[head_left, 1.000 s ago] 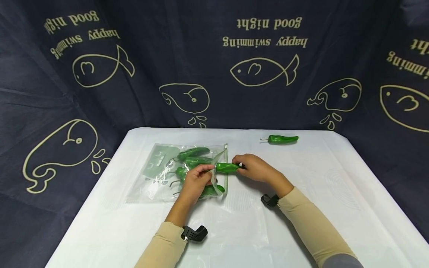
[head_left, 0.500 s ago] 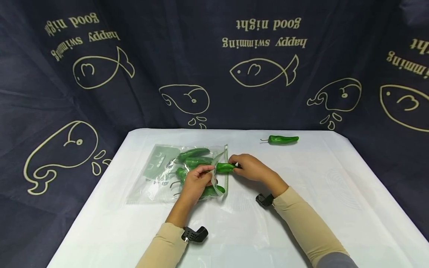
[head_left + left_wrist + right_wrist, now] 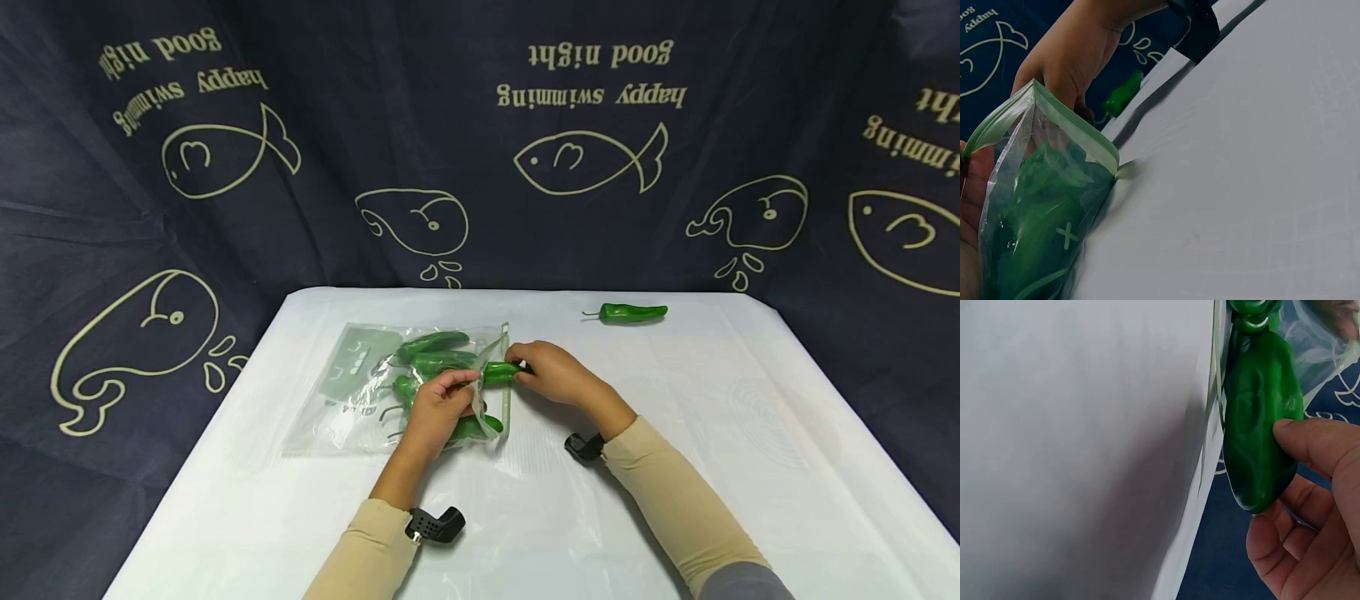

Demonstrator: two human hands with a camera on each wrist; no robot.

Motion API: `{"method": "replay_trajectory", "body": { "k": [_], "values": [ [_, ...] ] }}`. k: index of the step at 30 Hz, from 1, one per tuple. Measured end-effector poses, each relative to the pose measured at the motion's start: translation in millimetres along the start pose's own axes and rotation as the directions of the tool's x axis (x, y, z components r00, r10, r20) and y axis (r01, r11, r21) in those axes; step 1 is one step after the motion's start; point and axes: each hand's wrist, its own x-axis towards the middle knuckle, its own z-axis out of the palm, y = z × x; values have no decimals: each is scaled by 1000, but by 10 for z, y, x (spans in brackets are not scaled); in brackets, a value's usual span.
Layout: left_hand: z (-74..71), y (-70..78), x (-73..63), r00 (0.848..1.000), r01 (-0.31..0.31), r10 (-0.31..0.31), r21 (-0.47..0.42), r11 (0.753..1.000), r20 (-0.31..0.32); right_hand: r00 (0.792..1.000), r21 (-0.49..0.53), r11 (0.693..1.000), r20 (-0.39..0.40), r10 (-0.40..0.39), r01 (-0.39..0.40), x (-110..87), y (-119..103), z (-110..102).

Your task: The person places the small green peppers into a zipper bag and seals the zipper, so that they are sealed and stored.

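Observation:
My left hand [image 3: 435, 410] pinches the upper lip of a clear zip bag [image 3: 318, 429] lying on the table, which holds its mouth apart on the right side. Several green peppers [image 3: 433, 342] lie inside the bag. My right hand [image 3: 557, 372] grips one more green pepper [image 3: 1260, 419] near its tapered end, thumb on one side and fingers on the other. That pepper's far end is inside the bag mouth; its near part sticks out. In the left wrist view the green-edged bag opening [image 3: 1079, 122] rises to a point in front of the right hand.
Another green pepper [image 3: 633, 313] with a thin stem lies alone at the back right of the white table [image 3: 750, 467]. A dark blue curtain [image 3: 480, 150] with fish and whale drawings hangs behind the table.
My right hand has moved left, pushing the held pepper a little further into the bag mouth. My left hand and the bag have barely moved.

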Motion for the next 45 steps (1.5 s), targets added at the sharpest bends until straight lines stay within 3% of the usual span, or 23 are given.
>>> {"method": "replay_trajectory", "body": {
  "k": [45],
  "values": [
    [10, 11, 4, 1000, -3, 3, 9, 1000, -23, 997, 23, 999, 58, 45, -46, 223, -117, 101]
  ]
}}
